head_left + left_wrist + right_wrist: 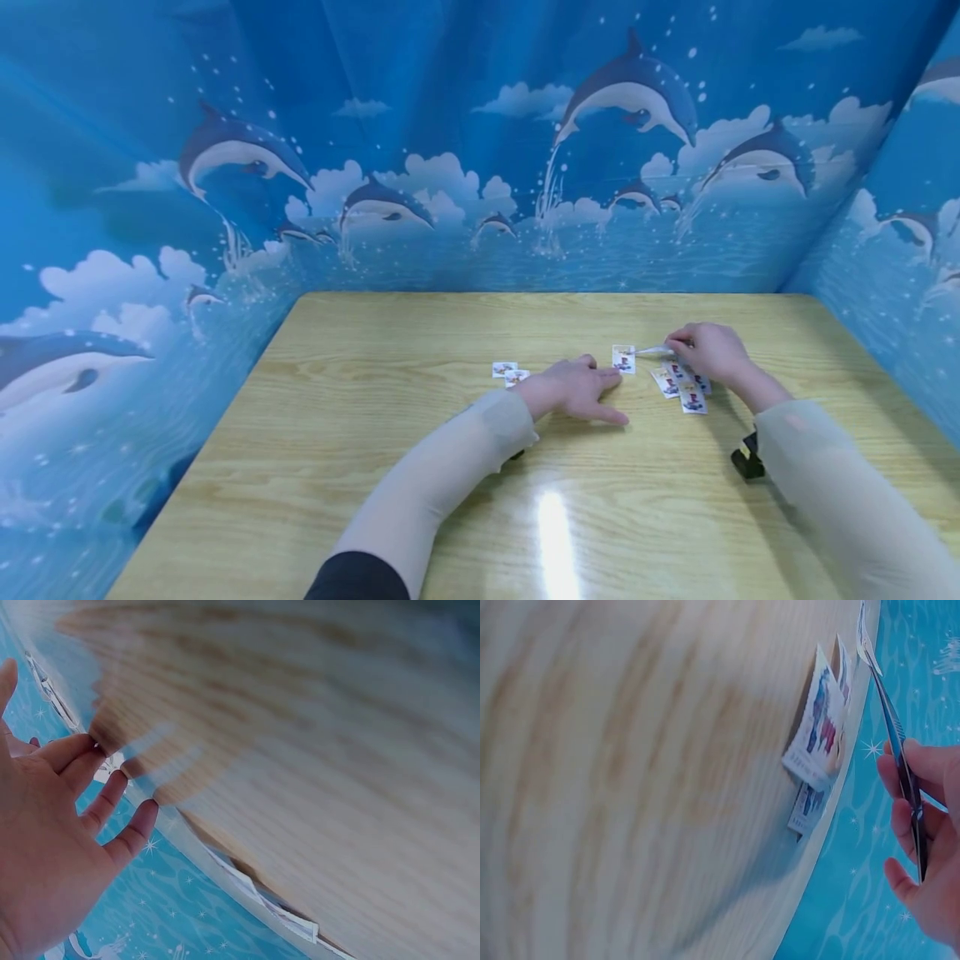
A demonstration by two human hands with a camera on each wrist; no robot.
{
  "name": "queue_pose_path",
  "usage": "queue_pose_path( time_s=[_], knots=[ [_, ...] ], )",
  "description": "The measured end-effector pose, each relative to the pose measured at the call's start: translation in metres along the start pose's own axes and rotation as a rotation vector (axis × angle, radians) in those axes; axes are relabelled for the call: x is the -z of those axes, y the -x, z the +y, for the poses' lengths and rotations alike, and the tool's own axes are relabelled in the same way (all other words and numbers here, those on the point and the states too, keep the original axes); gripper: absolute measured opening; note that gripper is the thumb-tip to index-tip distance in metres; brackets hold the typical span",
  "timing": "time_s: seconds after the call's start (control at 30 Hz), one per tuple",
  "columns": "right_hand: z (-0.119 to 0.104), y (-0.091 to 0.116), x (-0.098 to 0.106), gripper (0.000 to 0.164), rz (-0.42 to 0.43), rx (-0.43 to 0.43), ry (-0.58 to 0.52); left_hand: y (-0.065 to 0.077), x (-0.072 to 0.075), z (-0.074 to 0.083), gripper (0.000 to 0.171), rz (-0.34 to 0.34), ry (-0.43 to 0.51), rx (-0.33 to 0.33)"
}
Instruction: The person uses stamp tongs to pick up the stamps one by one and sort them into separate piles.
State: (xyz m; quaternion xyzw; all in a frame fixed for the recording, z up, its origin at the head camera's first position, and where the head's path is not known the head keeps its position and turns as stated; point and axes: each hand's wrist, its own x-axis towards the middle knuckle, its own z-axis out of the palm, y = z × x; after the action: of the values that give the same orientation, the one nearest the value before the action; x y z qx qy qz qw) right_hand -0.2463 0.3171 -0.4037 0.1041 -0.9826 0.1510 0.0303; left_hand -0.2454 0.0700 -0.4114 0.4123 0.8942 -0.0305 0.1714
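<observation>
My right hand (712,354) grips a pair of metal tweezers (652,351) between thumb and fingers. Their tips point left and meet the edge of a small printed stamp (623,358). In the right wrist view, the tweezers (897,739) have this stamp (866,641) at their tips, tilted up. Beneath and beside the right hand lies an overlapping group of similar stamps (692,398), partly hidden by it. My left hand (577,390) spreads its fingers palm down, index fingertip just below the single stamp. The left wrist view shows those fingertips (142,817) at the wooden surface, holding nothing.
Two more stamps (504,369) lie left of the left hand, one partly covered by the forearm. The wooden table (360,400) meets a blue dolphin-print curtain (450,208) at the back and sides. A black wrist camera (747,458) hangs under the right sleeve.
</observation>
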Motion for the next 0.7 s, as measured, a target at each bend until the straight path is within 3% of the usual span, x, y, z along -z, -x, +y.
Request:
queue_pose_path(
  time_s=[0.33, 0.7],
  knots=[
    [-0.002, 0.004, 0.004, 0.032, 0.01, -0.07, -0.042, 0.0, 0.001, -0.001, 0.086, -0.006, 0.043, -0.001],
    [0.018, 0.034, 0.032, 0.04, 0.01, -0.091, -0.089, 0.02, 0.005, -0.016, 0.082, 0.053, 0.134, -0.104]
  ],
)
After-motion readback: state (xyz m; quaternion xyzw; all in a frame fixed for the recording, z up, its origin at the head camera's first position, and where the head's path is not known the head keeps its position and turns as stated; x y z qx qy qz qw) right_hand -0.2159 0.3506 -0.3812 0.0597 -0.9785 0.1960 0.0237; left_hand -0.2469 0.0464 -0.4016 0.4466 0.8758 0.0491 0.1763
